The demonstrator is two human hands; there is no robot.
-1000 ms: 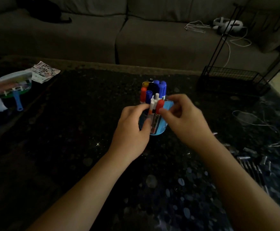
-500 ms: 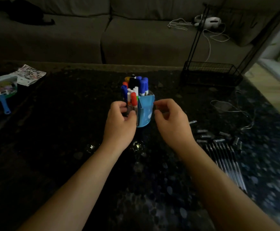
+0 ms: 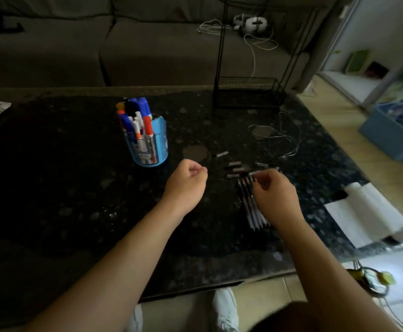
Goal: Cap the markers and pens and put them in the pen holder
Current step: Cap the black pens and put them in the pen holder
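Head view: left hand (image 3: 186,183) clenched empty, right hand (image 3: 275,196) pinches pen cap (image 3: 252,173) over pens (image 3: 250,204); pen holder (image 3: 161,140) print unreadable.

- Dim overall; dark speckled stone tabletop (image 3: 75,188) & grey fabric sofa (image 3: 147,51) nearly lost in shadow.
- Daylight from the right: pale wood-look floor (image 3: 339,130) & white folded sheets (image 3: 363,212) brightest.
- Right hand (image 3: 276,195) + small silvery pen cap (image 3: 253,173) it pinches slightly motion-blurred.
- Wide-angle bend at edges; detail soft, noisy.
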